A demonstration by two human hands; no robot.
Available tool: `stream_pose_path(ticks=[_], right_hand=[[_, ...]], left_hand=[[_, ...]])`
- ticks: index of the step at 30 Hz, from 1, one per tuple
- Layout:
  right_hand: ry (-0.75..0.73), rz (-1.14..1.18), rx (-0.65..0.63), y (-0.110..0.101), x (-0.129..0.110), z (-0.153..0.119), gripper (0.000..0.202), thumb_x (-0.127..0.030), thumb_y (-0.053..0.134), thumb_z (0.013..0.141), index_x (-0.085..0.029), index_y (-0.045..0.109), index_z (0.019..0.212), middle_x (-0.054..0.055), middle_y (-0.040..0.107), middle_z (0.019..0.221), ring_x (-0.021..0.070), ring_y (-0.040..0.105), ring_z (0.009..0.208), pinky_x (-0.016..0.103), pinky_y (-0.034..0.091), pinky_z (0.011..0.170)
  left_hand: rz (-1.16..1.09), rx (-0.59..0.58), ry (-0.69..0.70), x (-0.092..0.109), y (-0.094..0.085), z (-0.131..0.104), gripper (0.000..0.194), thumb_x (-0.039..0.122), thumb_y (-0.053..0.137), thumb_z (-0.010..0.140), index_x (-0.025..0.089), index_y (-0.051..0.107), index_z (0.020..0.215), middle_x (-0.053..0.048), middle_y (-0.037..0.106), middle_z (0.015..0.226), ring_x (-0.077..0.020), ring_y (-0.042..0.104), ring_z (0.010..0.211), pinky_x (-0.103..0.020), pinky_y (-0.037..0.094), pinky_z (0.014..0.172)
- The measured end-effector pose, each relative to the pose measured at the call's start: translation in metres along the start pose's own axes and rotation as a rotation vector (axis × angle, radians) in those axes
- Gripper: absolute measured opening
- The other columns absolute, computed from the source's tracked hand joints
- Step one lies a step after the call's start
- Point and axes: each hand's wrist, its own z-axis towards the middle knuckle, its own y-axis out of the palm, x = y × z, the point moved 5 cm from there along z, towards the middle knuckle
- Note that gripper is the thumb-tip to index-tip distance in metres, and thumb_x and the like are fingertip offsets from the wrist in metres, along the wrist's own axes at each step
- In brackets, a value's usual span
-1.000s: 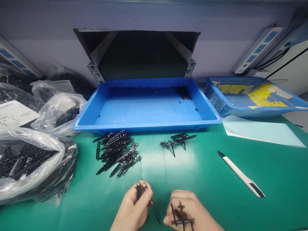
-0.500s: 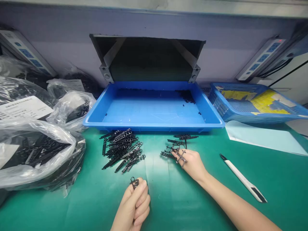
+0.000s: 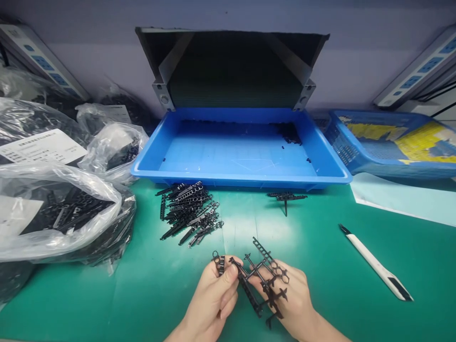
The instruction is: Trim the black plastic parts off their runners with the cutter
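Two hands, both full of black bits

The left hand (image 3: 219, 289) is closed on a few small black parts (image 3: 220, 264). The right hand (image 3: 290, 289) grips a black frame (image 3: 265, 275) with thin sticks and rings. The frame is low in the middle, between the hands, above the green table (image 3: 142, 294). A messy heap of black pieces (image 3: 190, 211) lies in front of the blue tray (image 3: 235, 164). A white knife (image 3: 375, 263) lies to the right.
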Motion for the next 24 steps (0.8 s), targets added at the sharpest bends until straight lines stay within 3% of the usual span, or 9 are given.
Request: stream_pose_path(ticks=[5, 9, 12, 15, 18, 21, 24], right_hand=[[0.131, 0.001, -0.027, 0.005, 0.003, -0.001, 0.012, -0.009, 0.050, 0.081, -0.016, 0.056, 0.075, 0.003, 0.056, 0.062, 0.0115, 0.052, 0.053, 0.022, 0.038, 0.045], [0.179, -0.044, -0.007, -0.004, 0.010, 0.001, 0.012, -0.013, 0.046, 0.084, -0.016, 0.058, 0.087, 0.007, 0.062, 0.077, 0.0145, 0.060, 0.068, 0.022, 0.047, 0.054], [0.182, 0.201, -0.145, -0.005, 0.009, 0.000, 0.013, -0.015, 0.046, 0.086, -0.019, 0.058, 0.091, 0.005, 0.065, 0.078, 0.0127, 0.061, 0.071, 0.020, 0.048, 0.061], [0.160, 0.543, -0.400, 0.000, -0.001, -0.004, 0.012, -0.021, 0.048, 0.087, -0.019, 0.060, 0.090, 0.002, 0.065, 0.073, 0.0100, 0.060, 0.064, 0.017, 0.046, 0.061], [0.182, 0.648, -0.591, 0.004, -0.006, -0.009, 0.028, -0.036, 0.043, 0.089, -0.019, 0.063, 0.083, 0.002, 0.061, 0.063, 0.0104, 0.056, 0.058, 0.019, 0.042, 0.056], [0.178, 0.660, -0.596, 0.004, -0.003, -0.010, 0.043, -0.044, 0.033, 0.091, -0.018, 0.064, 0.076, 0.001, 0.053, 0.054, 0.0104, 0.048, 0.051, 0.022, 0.037, 0.050], [0.194, 0.651, -0.541, 0.004, 0.003, -0.014, 0.036, -0.039, 0.038, 0.090, -0.017, 0.064, 0.078, 0.001, 0.051, 0.055, 0.0101, 0.046, 0.052, 0.021, 0.037, 0.050]], left_hand=[[-0.007, 0.022, 0.002, 0.000, 0.002, -0.004, 0.051, 0.051, 0.075, 0.055, 0.013, 0.050, 0.081, 0.012, 0.026, 0.040, -0.0013, 0.017, 0.034, -0.013, 0.017, 0.032], [-0.091, 0.013, -0.022, 0.004, 0.005, -0.006, 0.041, 0.046, 0.072, 0.063, 0.016, 0.044, 0.067, 0.006, 0.040, 0.052, -0.0030, 0.032, 0.040, -0.014, 0.030, 0.036], [-0.153, 0.008, -0.011, 0.010, 0.002, -0.003, 0.037, 0.036, 0.074, 0.062, 0.016, 0.043, 0.067, 0.004, 0.049, 0.062, -0.0063, 0.045, 0.050, -0.017, 0.041, 0.044], [-0.119, -0.033, -0.043, 0.012, -0.001, -0.001, 0.036, 0.035, 0.075, 0.062, 0.016, 0.046, 0.070, 0.006, 0.047, 0.058, -0.0018, 0.034, 0.039, -0.011, 0.027, 0.032], [-0.005, -0.228, -0.163, 0.007, 0.005, -0.004, 0.043, 0.043, 0.077, 0.057, 0.014, 0.049, 0.072, 0.006, 0.044, 0.053, 0.0027, 0.019, 0.033, -0.011, 0.010, 0.028], [0.069, -0.358, -0.307, -0.002, 0.008, -0.010, 0.052, 0.044, 0.082, 0.045, 0.013, 0.048, 0.070, 0.009, 0.037, 0.044, 0.0030, 0.018, 0.031, -0.012, 0.006, 0.029], [0.063, -0.403, -0.289, -0.008, 0.008, -0.011, 0.050, 0.043, 0.082, 0.045, 0.013, 0.046, 0.063, 0.009, 0.035, 0.040, 0.0023, 0.019, 0.029, -0.013, 0.006, 0.029]])
